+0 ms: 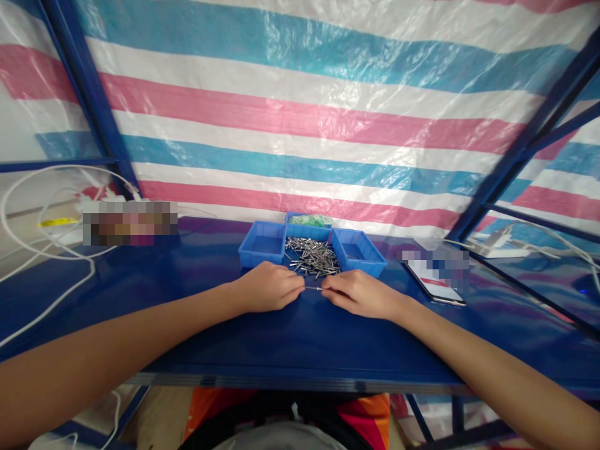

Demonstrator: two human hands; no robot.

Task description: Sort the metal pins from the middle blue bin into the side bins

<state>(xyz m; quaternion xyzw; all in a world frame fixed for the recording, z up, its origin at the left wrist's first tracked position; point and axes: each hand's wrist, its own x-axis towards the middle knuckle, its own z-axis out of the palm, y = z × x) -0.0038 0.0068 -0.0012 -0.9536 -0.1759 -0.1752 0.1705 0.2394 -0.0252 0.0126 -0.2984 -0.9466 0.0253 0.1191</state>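
Note:
Between my two hands a thin metal blind rivet (313, 288) lies level, with its small flange close to the right fingertips. My left hand (269, 287) is closed, its fingertips pinching the pin end. My right hand (359, 292) pinches the other end between thumb and fingers. Just behind the hands, a heap of loose silver rivets (313, 255) spills from an open blue bin (309, 232) onto the table. A blue bin (262, 244) stands to the left of the heap, and another blue bin (359, 250) to the right with a few thin pieces on its floor.
The blue table (234, 350) has its front edge near my body. A green-and-clear plastic bag (309, 220) sits behind the middle bin. A phone (435, 284) lies at the right. White cables (89, 275) loop at the left, and a striped sheet (300, 125) hangs behind.

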